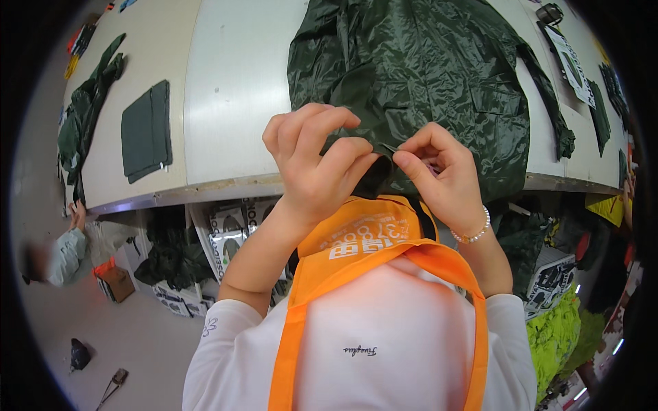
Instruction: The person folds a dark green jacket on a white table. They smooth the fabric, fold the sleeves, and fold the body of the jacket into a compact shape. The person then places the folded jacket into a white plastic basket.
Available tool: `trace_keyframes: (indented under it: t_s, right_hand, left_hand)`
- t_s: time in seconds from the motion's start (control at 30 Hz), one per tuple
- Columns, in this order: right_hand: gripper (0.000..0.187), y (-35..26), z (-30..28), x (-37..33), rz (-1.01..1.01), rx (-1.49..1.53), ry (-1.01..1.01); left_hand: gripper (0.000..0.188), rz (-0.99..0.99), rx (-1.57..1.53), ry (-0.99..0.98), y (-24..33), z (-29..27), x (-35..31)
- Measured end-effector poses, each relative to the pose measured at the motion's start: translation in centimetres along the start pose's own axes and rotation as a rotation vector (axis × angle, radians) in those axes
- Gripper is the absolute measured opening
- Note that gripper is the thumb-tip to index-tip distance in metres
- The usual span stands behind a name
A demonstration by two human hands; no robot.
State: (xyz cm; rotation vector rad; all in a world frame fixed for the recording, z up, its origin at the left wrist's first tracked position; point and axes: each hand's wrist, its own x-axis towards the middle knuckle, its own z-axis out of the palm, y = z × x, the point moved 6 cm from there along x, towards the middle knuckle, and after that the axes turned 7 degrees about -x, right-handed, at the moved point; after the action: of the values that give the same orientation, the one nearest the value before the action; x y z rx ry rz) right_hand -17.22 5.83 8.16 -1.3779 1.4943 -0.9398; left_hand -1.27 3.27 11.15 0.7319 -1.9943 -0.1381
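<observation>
A shiny dark green rain jacket (418, 68) lies spread on the table in front of me, and its near part hangs over the table's front edge. My left hand (315, 151) pinches a dark edge of it between thumb and forefinger, its other fingers curled above. Close by, the fingers of my right hand (442, 171) are closed on a thin tip of the green fabric. Something small and purple shows inside my right palm; I cannot make out what it is. A beaded bracelet (478, 233) circles my right wrist.
Folded dark green fabric (146, 130) lies left on the table (233, 89), beyond it a crumpled green garment (89, 123). Another person's hand (79, 214) is at the far left edge. Printed packages (229, 236) sit below the tabletop. More dark green pieces (596, 116) lie right.
</observation>
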Motion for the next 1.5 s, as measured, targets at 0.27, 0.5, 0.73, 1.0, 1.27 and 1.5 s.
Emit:
trace_keyframes:
  t_s: [0.27,0.5,0.73,1.0,1.27,1.5]
  right_hand:
    - [0.029,4.3,-3.3,0.1,0.044,-0.108,0.060]
    - [0.020,18.0,-15.6,-1.4,0.205,-0.490,0.279]
    - [0.039,28.1,-21.3,-4.9,0.203,-0.827,0.132]
    - [0.024,29.3,-25.5,-5.4,-0.053,-0.609,-0.073]
    - [0.036,27.9,-29.7,4.1,-0.159,-0.856,0.037]
    - [0.015,29.7,-32.6,11.5,-0.227,-0.738,0.073]
  left_hand:
    - [0.018,-0.498,0.330,-0.009,-6.4,-5.5,-5.3]
    - [0.026,-0.698,0.366,0.289,-6.3,-5.3,-8.7]
    - [0.061,-0.486,0.008,-0.369,6.3,29.4,-4.8]
    - [0.068,-0.570,0.316,-0.586,6.4,37.2,-8.5]
    - [0.065,-0.610,0.352,-0.590,6.4,37.0,-7.6]
    - [0.063,-0.648,0.397,-0.588,6.3,37.8,-6.7]
